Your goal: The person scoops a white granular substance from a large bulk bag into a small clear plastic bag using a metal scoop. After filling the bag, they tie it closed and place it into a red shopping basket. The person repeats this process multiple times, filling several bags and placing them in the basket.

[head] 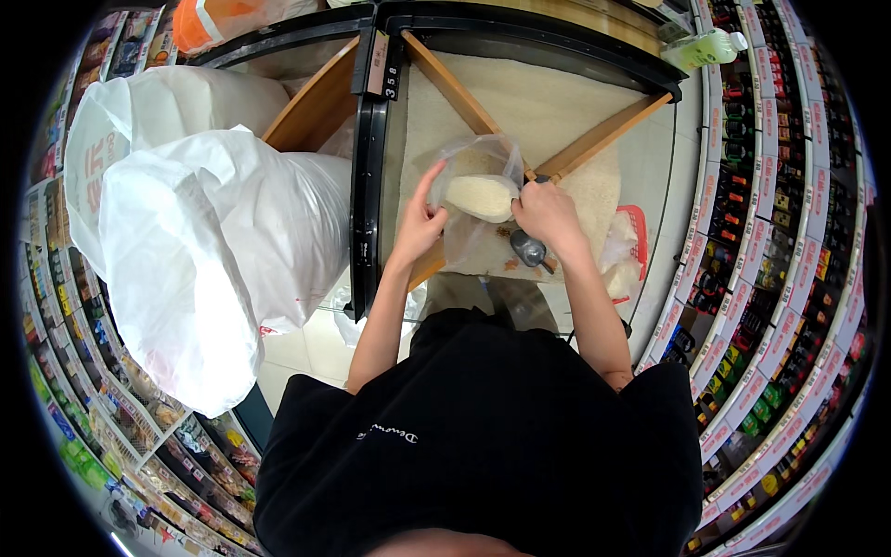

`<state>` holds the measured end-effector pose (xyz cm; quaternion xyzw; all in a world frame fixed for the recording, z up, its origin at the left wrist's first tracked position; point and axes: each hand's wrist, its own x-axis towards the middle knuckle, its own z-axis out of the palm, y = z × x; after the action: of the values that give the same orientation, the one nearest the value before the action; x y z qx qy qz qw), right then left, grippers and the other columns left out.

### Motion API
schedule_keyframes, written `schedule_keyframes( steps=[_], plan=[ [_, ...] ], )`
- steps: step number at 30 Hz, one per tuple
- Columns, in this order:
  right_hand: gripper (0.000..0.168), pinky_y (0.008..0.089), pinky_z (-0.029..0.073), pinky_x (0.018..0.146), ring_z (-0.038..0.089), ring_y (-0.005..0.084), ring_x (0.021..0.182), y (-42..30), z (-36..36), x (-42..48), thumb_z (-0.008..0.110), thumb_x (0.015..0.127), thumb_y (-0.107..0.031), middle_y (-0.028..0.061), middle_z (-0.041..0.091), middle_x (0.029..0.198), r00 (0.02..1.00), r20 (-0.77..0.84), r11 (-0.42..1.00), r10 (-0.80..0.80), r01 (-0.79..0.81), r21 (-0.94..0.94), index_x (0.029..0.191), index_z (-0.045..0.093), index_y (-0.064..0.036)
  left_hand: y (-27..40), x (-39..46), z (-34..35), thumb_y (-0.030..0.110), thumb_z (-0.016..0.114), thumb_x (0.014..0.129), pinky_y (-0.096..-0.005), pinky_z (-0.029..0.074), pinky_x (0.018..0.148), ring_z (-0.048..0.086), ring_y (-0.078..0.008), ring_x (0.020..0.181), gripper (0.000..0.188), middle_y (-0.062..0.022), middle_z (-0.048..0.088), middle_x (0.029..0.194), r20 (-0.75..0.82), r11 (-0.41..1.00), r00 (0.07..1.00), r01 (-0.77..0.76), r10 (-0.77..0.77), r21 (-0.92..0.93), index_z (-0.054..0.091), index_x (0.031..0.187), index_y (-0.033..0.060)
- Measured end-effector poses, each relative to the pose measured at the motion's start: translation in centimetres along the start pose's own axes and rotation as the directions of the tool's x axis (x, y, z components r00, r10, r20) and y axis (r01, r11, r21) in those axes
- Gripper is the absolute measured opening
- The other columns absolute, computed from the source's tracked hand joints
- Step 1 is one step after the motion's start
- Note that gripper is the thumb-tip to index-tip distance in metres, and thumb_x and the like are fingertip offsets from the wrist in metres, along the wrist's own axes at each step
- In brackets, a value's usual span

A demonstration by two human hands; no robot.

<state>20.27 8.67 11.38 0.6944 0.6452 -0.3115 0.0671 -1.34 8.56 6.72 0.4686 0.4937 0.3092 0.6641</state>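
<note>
My left hand (419,224) holds one side of a thin clear plastic bag (465,240), its index finger stretched along the bag's mouth. A scoop heaped with white rice (479,196) lies within that mouth. At its right end my right hand (548,212) is closed, fist-like, around what seems to be its handle, which the fingers hide. Below the right hand, a second rounded metal scoop (527,248) with a wooden handle rests on the loose rice (557,90) in the bin. Some small brown bits (505,232) lie beside it.
Wooden boards (602,138) cross the bin, which has a black frame (366,209) and clear walls. Large white sacks (278,216) stand left. A red basket (638,233) holding bags is at right, and a green-labelled bottle (704,50) lies beyond. Stocked shelves flank both sides.
</note>
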Motion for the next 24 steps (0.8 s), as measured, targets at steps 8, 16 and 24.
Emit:
schedule_keyframes(
  steps=[8, 16, 24],
  plan=[
    [0.020, 0.0440, 0.052, 0.066, 0.065, 0.0363, 0.073, -0.4, -1.4, 0.2, 0.055, 0.077, -0.015, 0.0236, 0.063, 0.072, 0.996, -0.087, 0.998, -0.027, 0.023, -0.054, 0.073, 0.064, 0.003, 1.0, -0.4, 0.0, -0.012, 0.040, 0.071, -0.0181, 0.033, 0.044, 0.040, -0.0004, 0.051, 0.076, -0.0022, 0.040, 0.140, -0.023, 0.999, 1.000, 0.007, -0.008, -0.032, 0.031, 0.142, 0.0125],
    [0.022, 0.0391, 0.052, 0.068, 0.065, 0.0302, 0.075, 7.0, -9.6, 0.4, 0.059, 0.080, -0.028, 0.0148, 0.066, 0.076, 0.988, -0.149, 0.997, 0.037, -0.025, 0.077, 0.084, 0.070, -0.009, 0.3, -0.2, -0.6, -0.012, 0.039, 0.070, -0.0176, 0.032, 0.042, 0.039, -0.0004, 0.050, 0.074, -0.0019, 0.046, 0.133, -0.063, 0.997, 0.997, 0.035, -0.039, -0.065, 0.034, 0.140, 0.0130],
    [0.024, 0.0430, 0.051, 0.063, 0.065, 0.0331, 0.074, 16.9, -10.7, 10.5, 0.057, 0.084, -0.028, 0.0151, 0.065, 0.076, 0.900, -0.432, 0.854, 0.065, -0.274, -0.443, 0.083, 0.063, -0.005, -0.5, 0.1, -0.4, -0.011, 0.039, 0.070, -0.0172, 0.032, 0.044, 0.038, 0.0000, 0.049, 0.071, -0.0026, 0.044, 0.137, -0.115, 0.998, 0.993, 0.020, -0.026, -0.053, 0.038, 0.138, 0.0108]
  ],
)
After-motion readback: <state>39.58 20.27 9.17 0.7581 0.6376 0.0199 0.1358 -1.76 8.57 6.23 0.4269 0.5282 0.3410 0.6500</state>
